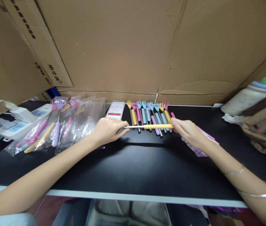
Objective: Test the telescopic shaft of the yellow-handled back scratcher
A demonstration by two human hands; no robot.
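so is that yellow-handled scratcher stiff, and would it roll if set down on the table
Probably stiff: the yellow-handled scratcher spans straight between the left hand and right hand without sagging. Likely light, since fingertips alone hold it. Its round handle might roll on the smooth table.

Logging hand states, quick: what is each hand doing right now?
Left hand: closed, pinching the metal end of the yellow-handled scratcher.
Right hand: closed on the same scratcher's yellow handle end.
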